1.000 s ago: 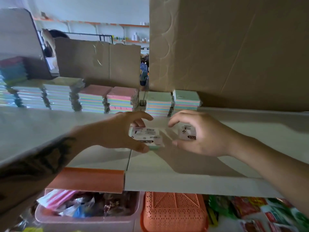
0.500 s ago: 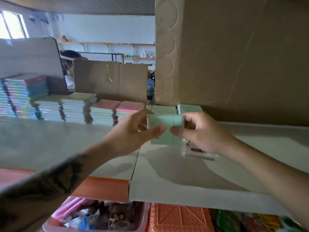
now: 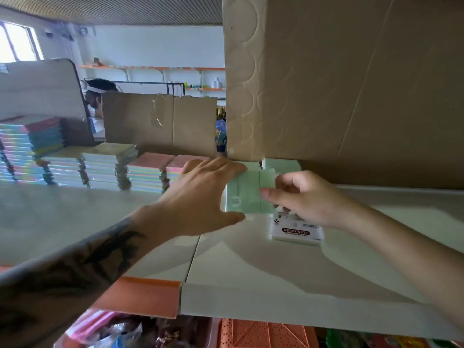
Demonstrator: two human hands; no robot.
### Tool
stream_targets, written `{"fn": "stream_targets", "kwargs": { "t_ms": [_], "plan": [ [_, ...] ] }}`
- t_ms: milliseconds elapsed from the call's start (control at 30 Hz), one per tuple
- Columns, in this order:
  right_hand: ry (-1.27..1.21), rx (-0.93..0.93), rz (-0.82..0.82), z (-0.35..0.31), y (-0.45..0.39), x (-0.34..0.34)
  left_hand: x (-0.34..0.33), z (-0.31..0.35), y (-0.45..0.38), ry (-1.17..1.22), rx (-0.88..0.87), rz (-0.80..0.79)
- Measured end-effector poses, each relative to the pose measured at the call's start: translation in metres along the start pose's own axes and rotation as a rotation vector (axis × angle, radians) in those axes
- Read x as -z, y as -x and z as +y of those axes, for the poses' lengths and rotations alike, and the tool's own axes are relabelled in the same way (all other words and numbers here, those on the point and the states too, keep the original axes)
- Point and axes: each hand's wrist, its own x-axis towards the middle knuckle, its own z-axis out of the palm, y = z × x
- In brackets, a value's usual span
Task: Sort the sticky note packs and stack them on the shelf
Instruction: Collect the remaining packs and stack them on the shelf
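Two hands on one green pack (image 3: pixel 247 193), raised over the shelf (image 3: pixel 251 259) before the green stacks (image 3: pixel 281 164): left hand (image 3: pixel 200 197) clamps its left side, right hand (image 3: pixel 303 197) pinches its right edge. Labelled pack (image 3: pixel 296 229) lies just below. Risk: pack slips on transfer or nudges the stacks askew. Cardboard box (image 3: pixel 351 84) crowds behind; open shelf front and right.

Big cardboard box (image 3: pixel 351 84) at back right, orange basket (image 3: pixel 266 334) & snack tub (image 3: pixel 140 332) below.
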Motion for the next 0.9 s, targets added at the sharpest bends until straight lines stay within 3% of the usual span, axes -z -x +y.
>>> {"fn": "stream_targets", "kwargs": {
  "t_ms": [167,700,800,900],
  "plan": [
    [0.352,0.077,0.035,0.025,0.014,0.009,0.004,-0.029,-0.050,-0.047,0.078,-0.068],
    [0.478,0.146,-0.120,0.051,0.025,0.006,-0.022,-0.058,-0.115,0.255,0.213,-0.500],
    [0.456,0.152,-0.111,0.051,0.024,0.006,-0.019,-0.052,-0.105,0.271,0.161,-0.452],
    [0.467,0.155,-0.103,0.050,0.025,0.006,-0.012,-0.031,-0.081,0.143,0.050,-0.248]
  ]
}}
